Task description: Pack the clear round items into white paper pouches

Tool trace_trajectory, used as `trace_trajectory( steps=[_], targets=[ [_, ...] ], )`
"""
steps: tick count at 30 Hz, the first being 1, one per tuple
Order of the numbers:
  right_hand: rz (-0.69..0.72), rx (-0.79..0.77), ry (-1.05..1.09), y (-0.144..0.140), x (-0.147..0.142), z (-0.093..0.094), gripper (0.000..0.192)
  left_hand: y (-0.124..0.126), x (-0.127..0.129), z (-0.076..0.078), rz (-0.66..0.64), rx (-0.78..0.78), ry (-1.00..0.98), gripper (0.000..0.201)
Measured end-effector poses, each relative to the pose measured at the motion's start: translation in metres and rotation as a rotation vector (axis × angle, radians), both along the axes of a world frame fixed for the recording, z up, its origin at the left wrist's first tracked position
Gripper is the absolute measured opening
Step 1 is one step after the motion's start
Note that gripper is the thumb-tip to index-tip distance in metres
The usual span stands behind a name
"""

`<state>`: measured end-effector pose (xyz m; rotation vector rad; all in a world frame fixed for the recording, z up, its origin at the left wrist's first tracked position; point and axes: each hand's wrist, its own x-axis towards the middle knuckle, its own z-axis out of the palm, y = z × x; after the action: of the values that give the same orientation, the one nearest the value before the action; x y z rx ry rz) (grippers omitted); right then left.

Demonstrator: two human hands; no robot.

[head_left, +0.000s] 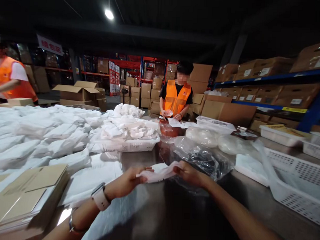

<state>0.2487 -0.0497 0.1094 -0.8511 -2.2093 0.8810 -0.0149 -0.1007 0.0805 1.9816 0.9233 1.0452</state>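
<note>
Between my two hands a small white plastic bag [160,173] is stretched above the dark tabletop. My left hand [130,182], with a watch on its wrist, is closed on the bag's left end. At the other end my right hand [191,173] pinches the bag's edge. Just beyond the right hand lies a heap of clear plastic film [200,154]. Left of my left hand is a stack of flat white bags [95,177]. What the held bag contains, if anything, I cannot make out.
White wrapped packets [39,129] pile up on the left, some in a white basket [138,145]. Flat cardboard pieces [28,192] lie front left. A perforated white basket [297,173] stands right. Across the table, a co-worker in an orange vest [176,96] handles white material.
</note>
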Motion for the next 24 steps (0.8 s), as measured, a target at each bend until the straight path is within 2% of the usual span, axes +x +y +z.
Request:
trace_trajectory(
  steps=[3, 5, 7, 9, 11, 14, 16, 18, 20, 22, 24],
  targets=[
    [0.281, 0.127, -0.198, -0.019, 0.005, -0.029, 0.04, -0.003, -0.002, -0.025, -0.285, 0.116, 0.351, 0.029],
    [0.404, 0.285, -0.357, -0.031, 0.008, -0.049, 0.038, -0.008, -0.001, -0.042, -0.313, 0.135, 0.511, 0.036],
    [0.446, 0.364, -0.489, -0.038, 0.012, -0.065, 0.036, -0.015, 0.002, -0.053, -0.304, 0.112, 0.641, 0.037],
    [0.452, 0.347, -0.559, -0.041, 0.018, -0.076, 0.037, -0.022, 0.006, -0.056, -0.293, 0.077, 0.744, 0.032],
    [0.444, 0.31, -0.566, -0.04, 0.023, -0.084, 0.039, -0.027, 0.007, -0.052, -0.282, 0.035, 0.794, 0.027],
    [0.394, 0.254, -0.432, -0.042, 0.028, -0.091, 0.045, -0.033, 0.006, -0.046, -0.246, -0.027, 0.76, 0.023],
    [0.324, 0.221, -0.238, -0.047, 0.028, -0.096, 0.047, -0.039, 0.003, -0.05, -0.202, -0.024, 0.664, 0.026],
    [0.173, 0.195, -0.005, -0.055, 0.026, -0.101, 0.048, -0.045, 0.003, -0.063, -0.084, 0.031, 0.467, 0.026],
    [-0.044, 0.178, 0.175, -0.063, 0.021, -0.107, 0.053, -0.053, 0.009, -0.081, 0.132, 0.041, 0.198, 0.026],
    [-0.262, 0.185, 0.248, -0.069, 0.013, -0.113, 0.06, -0.061, 0.019, -0.097, 0.389, -0.038, -0.039, 0.034],
    [-0.443, 0.223, 0.276, -0.073, 0.004, -0.118, 0.062, -0.069, 0.034, -0.108, 0.591, -0.119, -0.171, 0.042]
  ],
)
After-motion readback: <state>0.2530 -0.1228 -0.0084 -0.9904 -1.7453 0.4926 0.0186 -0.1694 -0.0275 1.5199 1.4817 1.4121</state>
